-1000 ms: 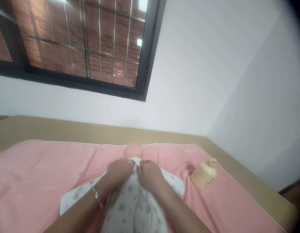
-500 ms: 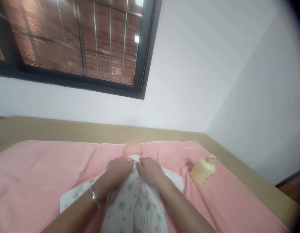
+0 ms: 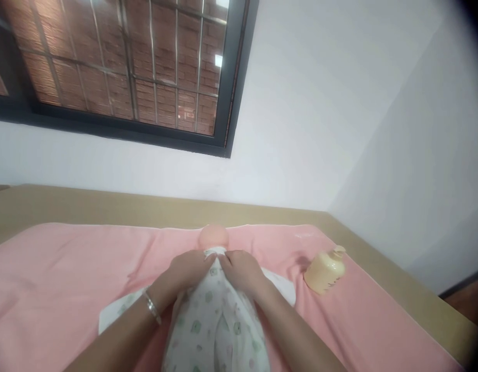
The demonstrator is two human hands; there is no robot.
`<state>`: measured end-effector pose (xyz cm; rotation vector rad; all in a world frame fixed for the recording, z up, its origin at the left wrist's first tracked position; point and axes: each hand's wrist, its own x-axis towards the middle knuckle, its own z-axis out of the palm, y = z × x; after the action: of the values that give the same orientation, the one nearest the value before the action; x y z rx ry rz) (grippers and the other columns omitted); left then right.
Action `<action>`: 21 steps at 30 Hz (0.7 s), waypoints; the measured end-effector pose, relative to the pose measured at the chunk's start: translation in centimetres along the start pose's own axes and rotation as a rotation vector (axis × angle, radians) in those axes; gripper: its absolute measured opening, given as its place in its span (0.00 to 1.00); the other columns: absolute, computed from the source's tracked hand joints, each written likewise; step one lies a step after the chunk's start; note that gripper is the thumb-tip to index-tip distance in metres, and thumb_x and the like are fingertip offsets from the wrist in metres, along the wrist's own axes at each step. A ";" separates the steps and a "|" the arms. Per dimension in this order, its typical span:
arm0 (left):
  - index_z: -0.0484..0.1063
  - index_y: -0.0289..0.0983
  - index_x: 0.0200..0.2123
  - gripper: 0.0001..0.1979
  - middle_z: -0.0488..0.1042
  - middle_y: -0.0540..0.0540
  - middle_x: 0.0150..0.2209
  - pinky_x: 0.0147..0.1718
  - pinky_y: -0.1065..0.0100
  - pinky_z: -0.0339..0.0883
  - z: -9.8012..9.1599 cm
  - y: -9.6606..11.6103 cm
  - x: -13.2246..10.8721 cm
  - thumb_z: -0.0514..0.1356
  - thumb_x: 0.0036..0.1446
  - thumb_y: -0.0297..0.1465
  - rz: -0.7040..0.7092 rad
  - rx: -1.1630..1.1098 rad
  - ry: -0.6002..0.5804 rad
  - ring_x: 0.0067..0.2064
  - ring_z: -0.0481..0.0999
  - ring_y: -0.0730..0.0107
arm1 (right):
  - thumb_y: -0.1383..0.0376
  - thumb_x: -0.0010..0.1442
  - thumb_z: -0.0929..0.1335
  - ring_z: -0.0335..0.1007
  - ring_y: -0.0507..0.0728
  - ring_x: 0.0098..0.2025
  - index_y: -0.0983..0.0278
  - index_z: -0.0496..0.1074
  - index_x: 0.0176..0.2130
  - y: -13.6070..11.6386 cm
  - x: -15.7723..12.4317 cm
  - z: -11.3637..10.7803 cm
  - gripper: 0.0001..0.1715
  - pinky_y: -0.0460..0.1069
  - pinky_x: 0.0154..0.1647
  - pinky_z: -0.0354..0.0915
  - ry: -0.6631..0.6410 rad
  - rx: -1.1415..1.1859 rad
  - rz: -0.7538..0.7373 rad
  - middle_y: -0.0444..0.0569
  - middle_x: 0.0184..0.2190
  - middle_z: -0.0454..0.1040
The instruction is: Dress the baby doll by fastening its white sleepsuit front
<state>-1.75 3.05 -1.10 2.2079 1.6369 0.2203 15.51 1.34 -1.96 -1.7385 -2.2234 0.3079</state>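
A doll with a bald round head (image 3: 213, 236) lies with the head at the far end. It wears a white printed garment (image 3: 216, 325) with small green and grey motifs, its sleeves spread out to both sides. My left hand (image 3: 192, 266) is closed on the garment's neck edge, thumb pressed against the cloth. Opposite it, my right hand (image 3: 239, 268) pinches the same neck edge, the two thumbs almost meeting. The doll's face and limbs are hidden from view.
Under the doll lies a pink sheet (image 3: 80, 274) on a beige surface (image 3: 146, 208) against the wall. A pale yellow bottle (image 3: 324, 273) with a pump-like top stands on the right. Behind is a dark-framed window (image 3: 227, 119) with bars.
Both hands keep their hold at the garment's neck and shift only slightly. The neck cloth looks a little more spread between the thumbs. The bottle stays in place.
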 end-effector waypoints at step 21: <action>0.72 0.38 0.28 0.27 0.75 0.43 0.30 0.30 0.64 0.61 0.8 -0.2 0.6 0.39 0.63 0.43 0.087 0.159 0.098 0.31 0.73 0.62 | 0.53 0.67 0.47 0.70 0.61 0.39 0.67 0.72 0.38 -1.4 -0.9 -0.4 0.35 0.52 0.38 0.60 0.046 -0.153 -0.048 0.58 0.35 0.75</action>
<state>-1.51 3.46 -1.99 2.4257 1.6633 0.2324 14.62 0.10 -1.20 -1.7450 -2.3050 0.0877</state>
